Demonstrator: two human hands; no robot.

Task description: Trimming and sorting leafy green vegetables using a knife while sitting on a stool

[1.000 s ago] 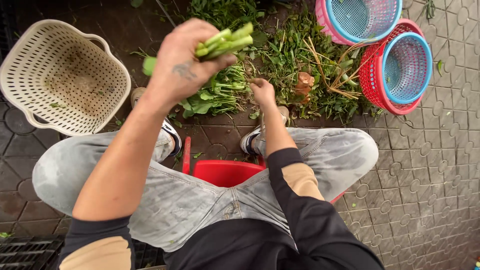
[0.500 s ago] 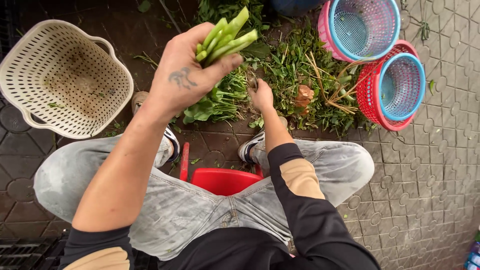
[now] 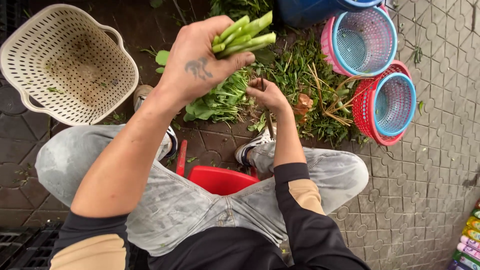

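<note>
My left hand (image 3: 202, 62) is raised in front of me and grips a bunch of pale green vegetable stalks (image 3: 245, 32), their cut ends pointing up and right. Below it my right hand (image 3: 269, 95) is closed around a thin knife (image 3: 268, 122), whose blade points down toward my shoe. Both hands hover over a pile of leafy greens (image 3: 220, 102) lying on the paved ground. I sit on a low red stool (image 3: 220, 179) with my knees apart.
A cream perforated basket (image 3: 30, 45) stands at the left. Stacked pink, red and blue mesh baskets (image 3: 382, 107) sit at the right, with a blue container (image 3: 310, 10) behind. Cut leaves and dry stems (image 3: 325, 100) litter the tiles.
My left hand has risen closer to the camera with the stalks. The right hand stayed low by the greens.
</note>
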